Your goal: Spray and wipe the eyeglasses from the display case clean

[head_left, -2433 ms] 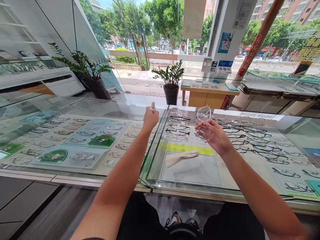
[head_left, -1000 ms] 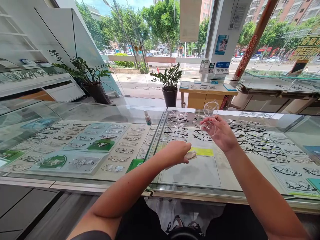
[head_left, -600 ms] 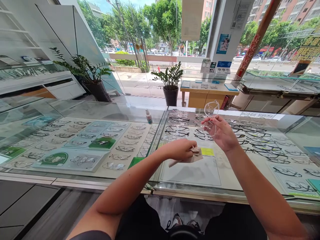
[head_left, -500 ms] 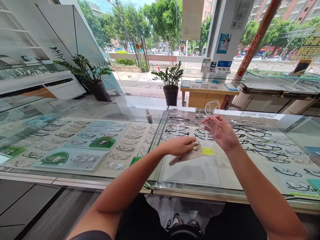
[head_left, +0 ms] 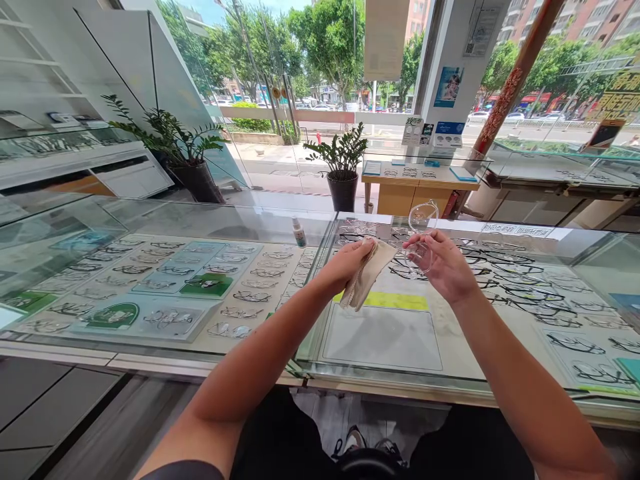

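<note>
My right hand (head_left: 445,267) pinches a pair of clear-framed eyeglasses (head_left: 423,215) near the middle, held upright on end above the glass counter. One round lens rises above the fingers and the other hangs below, partly in front of the palm. To the left, my left hand (head_left: 349,263) grips a beige cleaning cloth (head_left: 370,275) between thumb and fingers. The cloth hangs down in folds, its upper right corner close to the glasses but apart from them. A small spray bottle (head_left: 299,233) with a white cap stands on the counter, left of my left hand.
Below my hands stretches the glass display counter (head_left: 380,380), with rows of eyeglass frames (head_left: 520,293) under its top. More frames (head_left: 253,297) lie in the left section. Beyond it are potted plants (head_left: 343,190) and a small wooden display table (head_left: 400,193) near the window.
My left hand has lifted and moved left and back, turning so the cloth now hangs upright instead of lying flat. My right hand and the eyeglasses have barely moved.
</note>
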The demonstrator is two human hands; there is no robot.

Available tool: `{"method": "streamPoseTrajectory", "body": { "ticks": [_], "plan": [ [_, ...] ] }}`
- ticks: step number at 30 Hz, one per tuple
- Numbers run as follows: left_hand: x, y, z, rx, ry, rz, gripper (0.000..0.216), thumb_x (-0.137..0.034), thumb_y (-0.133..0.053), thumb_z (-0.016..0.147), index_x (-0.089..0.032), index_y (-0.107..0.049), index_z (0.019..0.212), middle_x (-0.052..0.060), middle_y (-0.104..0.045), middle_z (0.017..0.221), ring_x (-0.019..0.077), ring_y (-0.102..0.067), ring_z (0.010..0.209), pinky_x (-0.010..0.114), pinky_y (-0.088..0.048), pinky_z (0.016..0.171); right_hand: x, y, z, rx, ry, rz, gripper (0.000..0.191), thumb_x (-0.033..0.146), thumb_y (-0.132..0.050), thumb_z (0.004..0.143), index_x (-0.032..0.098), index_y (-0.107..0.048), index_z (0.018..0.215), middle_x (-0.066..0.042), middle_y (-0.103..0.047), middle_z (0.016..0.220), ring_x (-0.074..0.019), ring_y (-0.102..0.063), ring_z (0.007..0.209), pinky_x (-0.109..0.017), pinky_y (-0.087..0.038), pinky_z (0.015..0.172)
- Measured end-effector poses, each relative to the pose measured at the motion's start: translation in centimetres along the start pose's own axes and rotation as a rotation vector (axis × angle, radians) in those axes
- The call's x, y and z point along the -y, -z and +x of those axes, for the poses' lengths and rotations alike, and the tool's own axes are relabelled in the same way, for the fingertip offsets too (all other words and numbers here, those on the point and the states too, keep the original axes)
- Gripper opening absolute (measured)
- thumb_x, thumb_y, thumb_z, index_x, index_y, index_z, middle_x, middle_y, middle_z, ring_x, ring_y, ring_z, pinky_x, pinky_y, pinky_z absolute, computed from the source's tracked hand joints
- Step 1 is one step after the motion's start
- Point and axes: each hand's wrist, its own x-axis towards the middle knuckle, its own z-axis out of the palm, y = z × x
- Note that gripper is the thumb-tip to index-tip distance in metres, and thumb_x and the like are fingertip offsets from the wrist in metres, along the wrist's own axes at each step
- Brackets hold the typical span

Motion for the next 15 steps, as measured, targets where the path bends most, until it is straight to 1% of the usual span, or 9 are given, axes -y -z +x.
{"method": "streamPoseTrajectory", "body": {
  "ticks": [2,4,5,8,10,13,15],
  "plan": [
    [-0.3,-0.1,0.1,-0.050,0.051,-0.100,0.033,-0.050,-0.069,0.096,-0.019,-0.069,0.087,0.002,-0.070,0.073,0.0166,-0.063,0.065,0.028,-0.049,0.063,-0.1,0.0,0.0,0.007,0.000,0.009,0.024,0.037,-0.087,0.087,0.028,-0.065,0.087,0.000,-0.078,0.100,-0.0178,-0.074,0.102,-0.031,-0.060,0.087],
    [-0.6,-0.2,0.0,-0.043,0.093,-0.162,0.031,-0.048,-0.067,0.097,-0.018,-0.069,0.088,0.002,-0.067,0.069,0.0164,-0.061,0.061,0.029,-0.051,0.062,-0.1,0.0,0.0,0.011,-0.004,0.009,0.025,0.038,-0.088,0.087,0.028,-0.064,0.086,0.000,-0.078,0.100,-0.0182,-0.074,0.102,-0.032,-0.060,0.087],
    [-0.8,-0.2,-0.2,-0.026,0.096,-0.170,0.030,-0.047,-0.070,0.095,-0.018,-0.069,0.089,0.001,-0.065,0.067,0.0160,-0.060,0.059,0.029,-0.051,0.061,-0.1,0.0,0.0,0.012,-0.006,0.004,0.026,0.038,-0.088,0.086,0.028,-0.064,0.086,0.000,-0.078,0.099,-0.0186,-0.074,0.102,-0.032,-0.060,0.087],
    [-1.1,-0.3,-0.6,0.008,0.030,-0.147,0.025,-0.038,-0.083,0.086,-0.017,-0.070,0.093,0.000,-0.065,0.067,0.0141,-0.060,0.059,0.027,-0.051,0.062,-0.2,-0.1,-0.1,0.012,-0.015,-0.014,0.027,0.039,-0.088,0.086,0.028,-0.063,0.085,0.000,-0.078,0.099,-0.0198,-0.074,0.104,-0.034,-0.060,0.087],
    [-1.0,-0.3,-0.5,-0.004,0.009,-0.128,0.024,-0.034,-0.085,0.084,-0.017,-0.071,0.093,0.000,-0.067,0.068,0.0131,-0.060,0.059,0.026,-0.050,0.062,-0.2,-0.2,-0.1,0.010,-0.018,-0.014,0.028,0.038,-0.089,0.085,0.028,-0.063,0.085,0.001,-0.078,0.099,-0.0201,-0.074,0.104,-0.034,-0.060,0.088],
    [-0.5,-0.3,0.0,-0.055,0.019,-0.142,0.021,-0.035,-0.079,0.090,-0.015,-0.073,0.093,0.003,-0.071,0.073,0.0138,-0.063,0.062,0.026,-0.050,0.062,-0.2,-0.3,-0.2,0.015,-0.024,-0.003,0.028,0.037,-0.089,0.084,0.028,-0.064,0.085,0.001,-0.078,0.098,-0.0193,-0.074,0.104,-0.033,-0.060,0.087],
    [-0.1,-0.4,0.4,-0.095,0.035,-0.198,0.021,-0.036,-0.073,0.094,-0.014,-0.074,0.096,0.005,-0.075,0.081,0.0162,-0.068,0.071,0.027,-0.054,0.069,-0.1,-0.3,-0.2,0.026,-0.025,0.001,0.026,0.036,-0.089,0.085,0.027,-0.064,0.085,0.001,-0.078,0.098,-0.0186,-0.074,0.103,-0.031,-0.060,0.087]
  ]
}}
